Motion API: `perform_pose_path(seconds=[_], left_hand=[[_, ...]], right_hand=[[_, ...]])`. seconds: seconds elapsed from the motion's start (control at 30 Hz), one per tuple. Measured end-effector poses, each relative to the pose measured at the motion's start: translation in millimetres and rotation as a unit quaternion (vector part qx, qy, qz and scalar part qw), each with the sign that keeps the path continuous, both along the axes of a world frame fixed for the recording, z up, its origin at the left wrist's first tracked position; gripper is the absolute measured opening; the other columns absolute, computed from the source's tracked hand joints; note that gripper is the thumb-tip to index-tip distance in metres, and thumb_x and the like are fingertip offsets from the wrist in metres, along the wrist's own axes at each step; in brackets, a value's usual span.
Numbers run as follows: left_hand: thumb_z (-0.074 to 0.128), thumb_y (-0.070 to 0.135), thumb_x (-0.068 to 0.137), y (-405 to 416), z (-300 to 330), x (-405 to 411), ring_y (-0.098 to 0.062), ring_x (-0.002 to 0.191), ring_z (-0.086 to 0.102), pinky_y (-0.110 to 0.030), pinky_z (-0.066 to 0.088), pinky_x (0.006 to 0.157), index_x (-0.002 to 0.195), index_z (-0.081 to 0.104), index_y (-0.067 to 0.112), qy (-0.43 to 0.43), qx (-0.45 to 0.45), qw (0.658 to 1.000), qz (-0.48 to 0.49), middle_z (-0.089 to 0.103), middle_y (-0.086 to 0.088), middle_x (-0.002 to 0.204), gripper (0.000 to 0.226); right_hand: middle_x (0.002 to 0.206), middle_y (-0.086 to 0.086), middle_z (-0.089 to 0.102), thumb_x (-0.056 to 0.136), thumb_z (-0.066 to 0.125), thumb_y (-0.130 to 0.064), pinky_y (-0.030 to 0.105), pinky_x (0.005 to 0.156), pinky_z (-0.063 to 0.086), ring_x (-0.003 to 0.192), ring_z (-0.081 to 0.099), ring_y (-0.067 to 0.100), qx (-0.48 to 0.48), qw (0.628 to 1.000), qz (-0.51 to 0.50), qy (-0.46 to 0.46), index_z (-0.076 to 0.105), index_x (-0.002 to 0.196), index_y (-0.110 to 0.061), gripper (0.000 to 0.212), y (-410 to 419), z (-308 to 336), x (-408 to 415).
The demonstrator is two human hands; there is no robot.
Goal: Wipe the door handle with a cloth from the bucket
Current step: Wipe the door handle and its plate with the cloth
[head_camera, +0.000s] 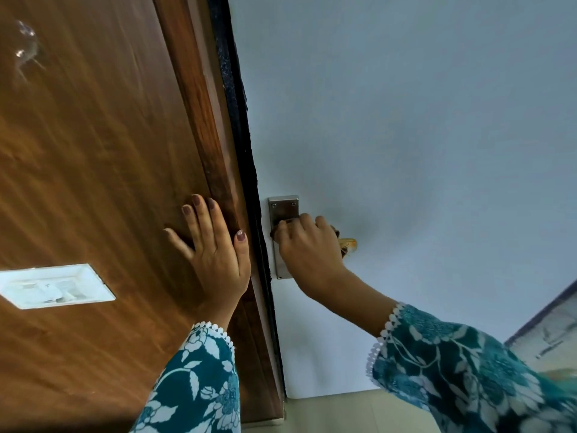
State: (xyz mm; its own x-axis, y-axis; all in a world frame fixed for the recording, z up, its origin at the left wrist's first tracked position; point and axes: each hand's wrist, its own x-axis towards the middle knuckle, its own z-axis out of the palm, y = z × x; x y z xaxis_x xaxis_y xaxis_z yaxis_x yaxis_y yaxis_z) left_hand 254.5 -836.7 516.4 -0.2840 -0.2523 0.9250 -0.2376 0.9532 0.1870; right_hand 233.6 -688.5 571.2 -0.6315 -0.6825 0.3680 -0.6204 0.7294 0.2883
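A steel handle plate (282, 207) is fixed to the pale blue-white door (406, 120), close to its left edge. My right hand (307, 248) is closed over the lever, which is hidden beneath it. A small piece of brown and yellow cloth (348, 245) sticks out to the right of my fingers, pressed against the handle. My left hand (215, 245) lies flat with fingers spread on the brown wooden panel (93, 151), right beside the dark door edge. No bucket is in view.
A white switch plate (56, 285) is set into the wooden panel at the left. A dark seal strip (246, 151) runs between the panel and the door. A pale floor (343, 414) shows below, and a grey-framed surface (549, 332) at the lower right.
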Motion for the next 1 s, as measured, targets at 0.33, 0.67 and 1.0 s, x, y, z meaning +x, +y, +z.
perform_pose_path(seconds=[0.33,0.67,1.0], left_hand=[[0.020,0.034,0.101,0,-3,0,-0.016,0.148,-0.001,-0.052,-0.007,0.114,0.144,0.025,0.000,-0.002,-0.034,0.999,0.015,0.024,-0.012,0.149,0.056],[0.023,0.031,0.100,-4,-8,-3,-0.019,0.148,0.002,-0.055,-0.006,0.114,0.148,0.019,0.001,0.019,-0.054,0.998,0.003,0.028,-0.016,0.151,0.057],[0.024,0.030,0.099,-6,-11,-6,-0.020,0.148,0.004,-0.055,-0.005,0.114,0.147,0.023,0.000,0.031,-0.066,0.997,0.004,0.032,-0.019,0.149,0.057]], right_hand=[[0.093,0.006,0.072,0.064,0.063,0.004,0.033,0.061,0.046,0.076,0.068,0.029,-0.088,0.996,-0.027,-0.005,0.067,0.104,-0.016,0.044,99,-24,-42],[0.109,0.017,0.068,0.069,0.061,-0.003,0.038,0.072,0.050,0.095,0.065,0.034,-0.120,0.991,0.042,0.035,0.062,0.117,-0.003,0.049,42,-32,-18],[0.116,0.004,0.067,0.079,0.067,-0.001,0.030,0.066,0.039,0.097,0.065,0.028,-0.279,0.960,-0.011,-0.022,0.057,0.124,-0.012,0.047,105,-65,-40]])
